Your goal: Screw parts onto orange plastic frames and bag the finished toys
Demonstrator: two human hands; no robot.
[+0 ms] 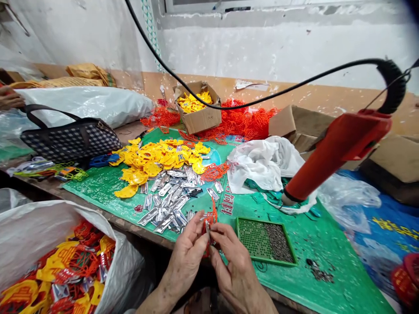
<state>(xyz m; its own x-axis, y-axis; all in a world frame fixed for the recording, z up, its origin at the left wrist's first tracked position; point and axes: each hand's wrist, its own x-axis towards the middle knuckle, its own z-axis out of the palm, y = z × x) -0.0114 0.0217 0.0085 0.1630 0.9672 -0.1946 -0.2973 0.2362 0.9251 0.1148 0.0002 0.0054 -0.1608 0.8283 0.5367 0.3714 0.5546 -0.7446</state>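
Observation:
At the table's front edge, my left hand [188, 248] and my right hand [235, 259] are closed together around an orange plastic lattice piece [214, 213]. A small silvery metal plate [207, 228] shows between my fingertips, against the lattice; much of both is hidden by my fingers. Beyond my left hand spreads a heap of silvery metal plates [173, 200]. Yellow plastic pieces [153, 159] are piled behind it. To the right of my right hand lies a green tray [237, 235] with a hole-patterned base and many small dark metal parts gathered at its right side.
A red power screwdriver [337, 152] hangs at right on a black cable [294, 83]. At lower left a white sack [131, 257] holds assembled-looking pieces. A cardboard box [204, 121], white cloth [262, 161] and checked bag [72, 139] stand behind. Another person's hand [10, 98] shows far left.

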